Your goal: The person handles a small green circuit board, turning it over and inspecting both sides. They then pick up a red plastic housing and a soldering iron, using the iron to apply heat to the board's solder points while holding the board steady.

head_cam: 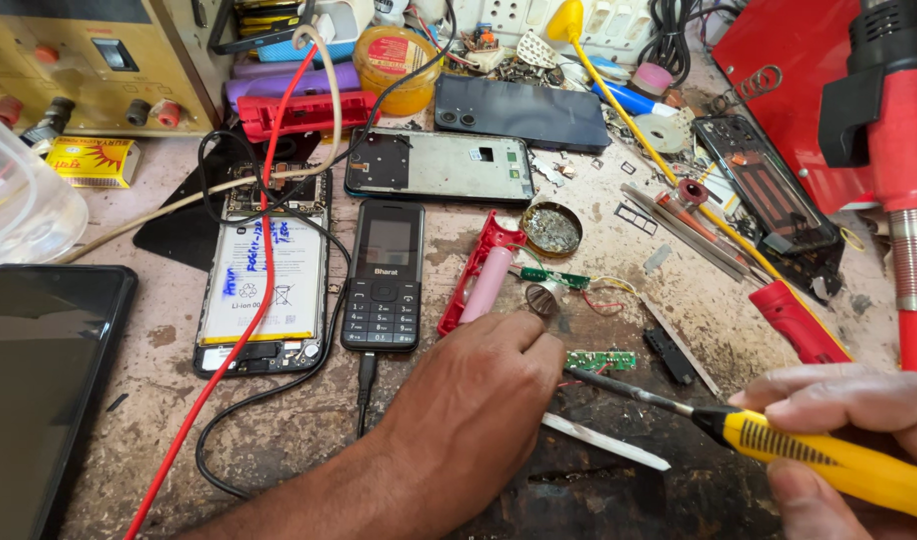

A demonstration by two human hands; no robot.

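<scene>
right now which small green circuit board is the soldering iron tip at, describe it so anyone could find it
Start at the black keypad phone in the middle of the worn bench, then go right past the left hand. The small green circuit board lies by the yellow-handled soldering iron tip; unlike the upper green board, it sits nearest the hands.

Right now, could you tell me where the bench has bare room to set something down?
One bare patch lies below the keypad phone and the opened phone, crossed only by a black cable and a red wire. Another lies right of the round tin, up to the yellow rod. The back edge and the area around the left hand are crowded.
</scene>
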